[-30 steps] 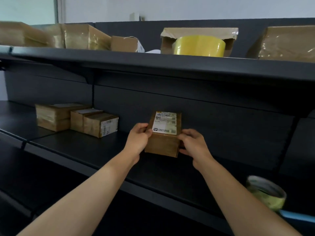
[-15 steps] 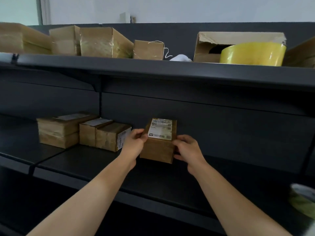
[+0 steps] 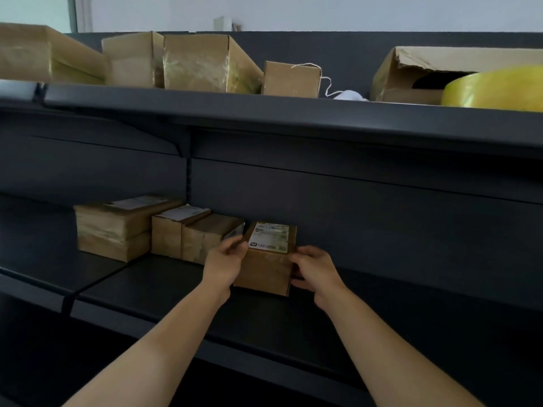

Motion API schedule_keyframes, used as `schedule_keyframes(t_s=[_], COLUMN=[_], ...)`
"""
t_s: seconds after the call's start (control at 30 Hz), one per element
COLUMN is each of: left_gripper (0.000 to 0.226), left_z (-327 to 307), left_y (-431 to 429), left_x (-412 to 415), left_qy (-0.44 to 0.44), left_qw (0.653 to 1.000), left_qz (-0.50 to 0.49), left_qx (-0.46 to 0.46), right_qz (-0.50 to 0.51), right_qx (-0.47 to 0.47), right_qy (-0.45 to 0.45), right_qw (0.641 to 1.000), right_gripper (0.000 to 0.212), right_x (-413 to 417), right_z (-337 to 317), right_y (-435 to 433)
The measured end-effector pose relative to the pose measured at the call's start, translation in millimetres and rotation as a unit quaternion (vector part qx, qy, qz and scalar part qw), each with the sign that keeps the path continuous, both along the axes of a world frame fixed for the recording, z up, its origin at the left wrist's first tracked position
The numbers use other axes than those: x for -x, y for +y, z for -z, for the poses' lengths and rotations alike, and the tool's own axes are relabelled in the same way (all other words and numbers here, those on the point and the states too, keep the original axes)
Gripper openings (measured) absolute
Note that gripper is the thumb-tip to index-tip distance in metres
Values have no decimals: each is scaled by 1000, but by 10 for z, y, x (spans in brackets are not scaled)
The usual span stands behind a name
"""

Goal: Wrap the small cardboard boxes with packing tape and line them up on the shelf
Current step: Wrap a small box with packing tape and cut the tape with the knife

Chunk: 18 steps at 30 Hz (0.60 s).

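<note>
A small brown cardboard box (image 3: 266,270) with a white label on top sits on the dark middle shelf (image 3: 182,292). My left hand (image 3: 224,264) grips its left side and my right hand (image 3: 316,271) grips its right side. Just left of it stands a row of taped boxes: a small box (image 3: 205,242) beside my left hand, another small box (image 3: 170,233), and a larger stack of two (image 3: 114,230). The held box nearly touches the nearest box in the row.
The upper shelf (image 3: 264,113) carries several taped cardboard boxes (image 3: 202,64), a small box with a string (image 3: 291,79), a torn open carton (image 3: 426,71) and a big yellow tape roll (image 3: 496,88). A vertical upright (image 3: 189,177) divides the back panel.
Both hands slid the labelled box left along the shelf until it sits beside the row of boxes. The view also shifted left, and the tape roll at lower right left the frame.
</note>
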State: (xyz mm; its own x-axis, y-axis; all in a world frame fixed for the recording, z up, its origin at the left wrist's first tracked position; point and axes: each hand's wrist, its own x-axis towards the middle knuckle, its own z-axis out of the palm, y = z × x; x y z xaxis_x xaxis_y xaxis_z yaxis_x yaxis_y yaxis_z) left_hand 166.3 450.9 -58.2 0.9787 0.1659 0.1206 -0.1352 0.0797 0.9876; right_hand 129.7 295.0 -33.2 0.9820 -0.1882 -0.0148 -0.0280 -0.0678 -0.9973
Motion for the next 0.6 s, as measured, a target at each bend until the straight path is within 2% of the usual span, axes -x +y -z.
schedule_keyframes(t_s=[0.17, 0.37, 0.53, 0.6], left_gripper=[27, 21, 27, 31], left_z=[61, 103, 105, 100], left_y=[153, 266, 275, 267], left_x=[-163, -282, -335, -344], left_qy=[15, 15, -2, -1], left_qw=[999, 996, 995, 995], left_qz=[-40, -71, -70, -61], left_qx=[-15, -50, -75, -78], right_qz=[9, 34, 54, 66], right_qx=[-7, 5, 2, 8], right_qy=[2, -9, -23, -32], right_qw=[1000, 999, 998, 997], right_gripper=[11, 29, 16, 22], right_x=[-159, -348, -448, -485], right_z=[30, 117, 171, 194], right_y=[172, 339, 392, 399])
